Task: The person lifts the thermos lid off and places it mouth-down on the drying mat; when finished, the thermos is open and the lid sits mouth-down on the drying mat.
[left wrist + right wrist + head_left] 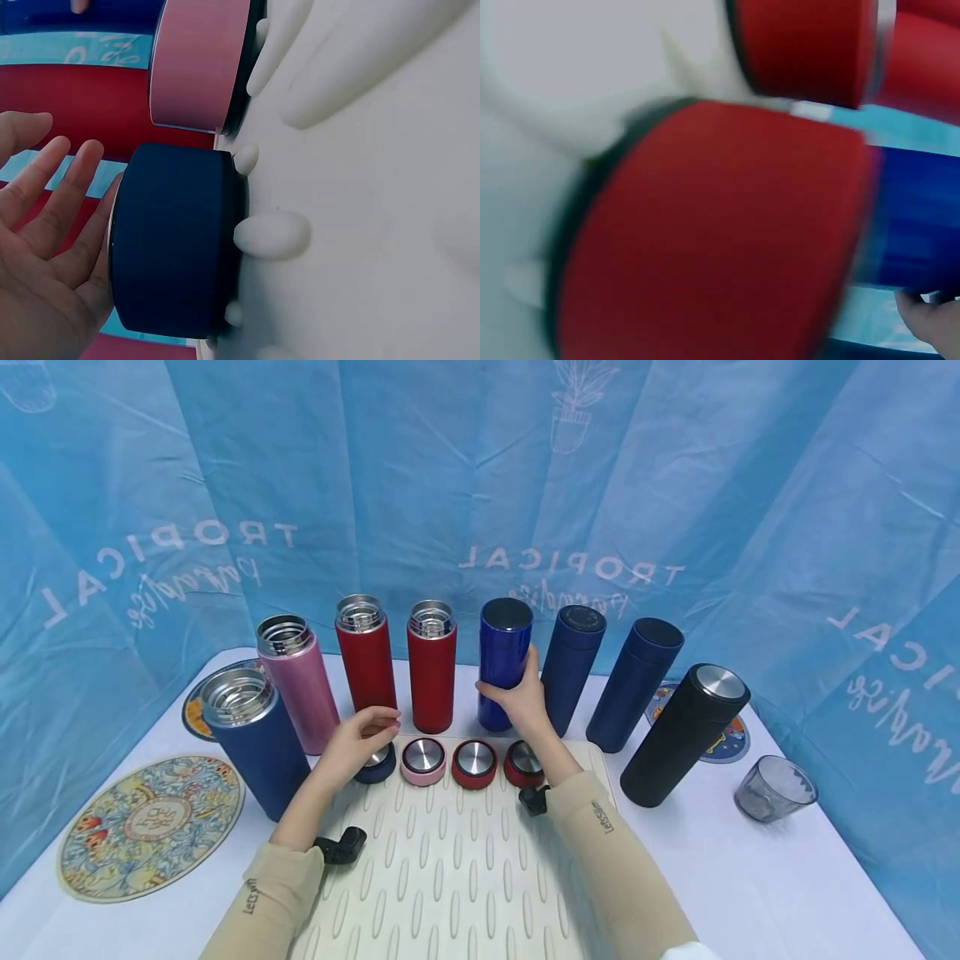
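One table (pixel 840 893), covered in white, is enclosed by blue curtains (pixel 420 460) on which lettering is printed in reverse. A pale ribbed mat (pixel 442 860) is laid at its near middle. A large round placemat (pixel 150 827) is set at the left; a second placemat (pixel 197 718) is partly hidden behind the wide navy bottle (pixel 258 743) and the pink bottle (pixel 302 689), and a third placemat (pixel 723 739) behind the black bottle (pixel 678 739).

The glossy blue bottle (pixel 504 647) is stood upright just beyond the mat's far edge, between a red bottle (pixel 432 677) and a slim navy bottle (pixel 573 668). Its long axis is vertical, and its dark top is turned upward. It is gripped by the right hand (pixel 522 696), the thumb being placed on one side and the fingers on the other. The left hand (pixel 358 743) is held loosely at the navy lid (pixel 378 770), its fingers apart and slightly bent; whether the lid is touched cannot be told.

Eight bottles are counted: one glossy blue, two slim navy, one wide navy, one pink, two red, one black. Four of them, the wide navy, the pink and both red, are left uncapped. Four lids are lined up along the mat's far edge: one navy, one pink (pixel 423 758), two red (pixel 474 766). One glass cup (pixel 776 789) is seen at the right.
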`<state>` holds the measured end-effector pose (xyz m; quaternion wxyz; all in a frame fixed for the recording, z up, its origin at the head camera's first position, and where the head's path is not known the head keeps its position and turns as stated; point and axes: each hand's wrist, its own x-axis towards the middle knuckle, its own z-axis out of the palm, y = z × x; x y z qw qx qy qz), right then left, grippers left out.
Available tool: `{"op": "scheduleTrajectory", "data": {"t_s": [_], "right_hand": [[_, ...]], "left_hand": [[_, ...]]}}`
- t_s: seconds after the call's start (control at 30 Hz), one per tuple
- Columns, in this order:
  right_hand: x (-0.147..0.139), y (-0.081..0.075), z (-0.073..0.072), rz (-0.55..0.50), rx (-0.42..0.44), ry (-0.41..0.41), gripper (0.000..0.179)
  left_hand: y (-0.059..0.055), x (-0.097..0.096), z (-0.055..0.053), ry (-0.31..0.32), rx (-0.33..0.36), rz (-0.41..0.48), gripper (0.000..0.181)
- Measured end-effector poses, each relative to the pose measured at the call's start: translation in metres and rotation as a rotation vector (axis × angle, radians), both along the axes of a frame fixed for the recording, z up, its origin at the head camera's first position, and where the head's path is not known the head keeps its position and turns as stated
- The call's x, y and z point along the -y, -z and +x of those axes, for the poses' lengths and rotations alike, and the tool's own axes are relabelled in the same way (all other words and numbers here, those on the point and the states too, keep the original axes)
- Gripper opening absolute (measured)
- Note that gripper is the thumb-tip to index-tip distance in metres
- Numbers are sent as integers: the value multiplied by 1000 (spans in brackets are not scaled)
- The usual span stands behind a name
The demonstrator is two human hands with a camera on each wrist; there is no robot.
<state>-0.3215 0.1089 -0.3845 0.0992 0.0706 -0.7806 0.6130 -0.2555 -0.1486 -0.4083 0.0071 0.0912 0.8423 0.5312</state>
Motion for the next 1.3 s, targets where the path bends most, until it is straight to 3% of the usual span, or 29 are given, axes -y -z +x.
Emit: {"op": "scheduleTrajectory", "data": {"t_s": [0.13, 0.37, 0.67, 0.87, 1.0, 1.3], "right_hand": [[-3, -14, 13, -1, -69, -21, 92], [-12, -35, 41, 7, -108, -49, 92], [-24, -40, 65, 123, -109, -40, 91], [-35, -39, 79, 325, -102, -30, 91], [-43, -40, 89, 484, -151, -33, 90], [-53, -38, 102, 684, -218, -56, 88]], "left_hand": [[0, 0, 0, 2, -3, 6, 38], [-1, 2, 0, 3, 2, 2, 40], [2, 2, 0, 6, -13, -6, 41], [1, 0, 0, 6, -12, -7, 41], [1, 0, 0, 3, -15, -10, 39], [1, 0, 1, 0, -18, -17, 42]]}}
